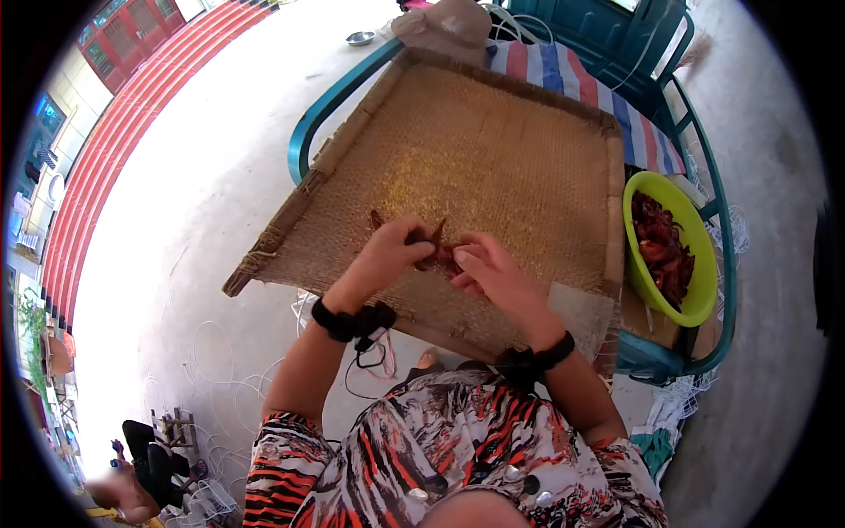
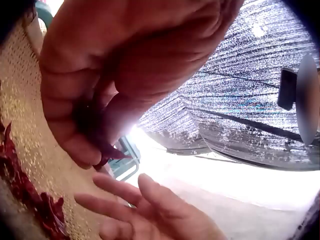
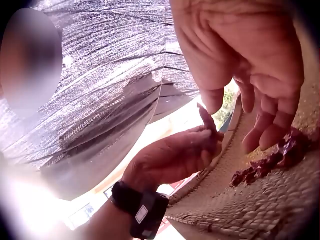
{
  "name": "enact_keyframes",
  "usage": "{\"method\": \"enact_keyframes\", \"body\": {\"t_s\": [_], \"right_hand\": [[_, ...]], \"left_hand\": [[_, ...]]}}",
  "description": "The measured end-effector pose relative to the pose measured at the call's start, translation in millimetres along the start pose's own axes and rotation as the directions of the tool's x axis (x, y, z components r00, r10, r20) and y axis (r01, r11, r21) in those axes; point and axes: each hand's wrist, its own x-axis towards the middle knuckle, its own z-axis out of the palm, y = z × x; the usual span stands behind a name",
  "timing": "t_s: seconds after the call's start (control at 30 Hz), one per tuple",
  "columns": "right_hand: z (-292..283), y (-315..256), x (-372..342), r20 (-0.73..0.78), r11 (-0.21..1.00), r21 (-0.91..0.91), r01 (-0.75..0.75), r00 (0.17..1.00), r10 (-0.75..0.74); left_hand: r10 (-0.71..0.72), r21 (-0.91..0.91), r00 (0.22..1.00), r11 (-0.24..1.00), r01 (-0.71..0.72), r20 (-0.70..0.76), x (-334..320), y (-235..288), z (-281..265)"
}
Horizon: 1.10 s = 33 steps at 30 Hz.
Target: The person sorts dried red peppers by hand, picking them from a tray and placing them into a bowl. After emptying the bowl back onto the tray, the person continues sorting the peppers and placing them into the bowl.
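Note:
My left hand (image 1: 387,255) pinches a dried red chili pepper (image 3: 206,117) between thumb and fingers, its pointed end sticking out. Close beside it, my right hand (image 3: 245,65) has its fingers loosely extended with nothing between them. Both hands are above the near part of a woven tray (image 1: 528,132). A row of dark red chili pieces (image 2: 20,180) lies on the weave below the hands, partly hidden by them in the head view. Yellow chili seeds (image 1: 414,176) are scattered over the middle of the tray.
A lime-green basin (image 1: 653,286) of dried red chilies (image 1: 660,246) stands right of the tray. Teal metal rails (image 1: 339,97) surround the tray, with a striped cloth (image 1: 585,79) behind. Loose white cords lie on the floor. A seated person (image 1: 132,484) is at lower left.

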Motion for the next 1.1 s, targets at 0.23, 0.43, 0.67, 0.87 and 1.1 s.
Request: {"method": "enact_keyframes", "body": {"t_s": [0.23, 0.43, 0.67, 0.87, 1.1], "right_hand": [[18.0, 17.7, 23.5, 0.132, 0.998, 0.017, 0.068, 0.989, -0.07], [29.4, 34.5, 20.5, -0.064, 0.953, 0.303, -0.01, 0.997, 0.03], [-0.1, 61.1, 32.6, 0.131, 0.561, 0.813, -0.156, 0.988, 0.085], [-58.6, 30.9, 18.5, 0.015, 0.402, 0.915, -0.04, 0.998, 0.065], [-200.0, -35.0, -67.6, -0.453, 0.041, 0.885, 0.464, 0.877, -0.163]], "left_hand": [[-0.037, -0.111, 0.999, 0.993, 0.037, 0.0, 6.4, -21.3, 15.7], [0.068, -0.174, 0.993, 0.981, -0.084, -0.096, 8.1, -33.7, 38.7], [0.289, -0.081, 0.956, 0.953, -0.292, -0.051, 5.7, -26.0, 58.6], [0.226, 0.617, 0.974, 0.762, -0.195, 0.029, 22.6, -34.1, -13.1], [0.009, 0.721, 1.0, 0.692, -0.017, 0.015, 42.0, -65.0, -47.3]]}}
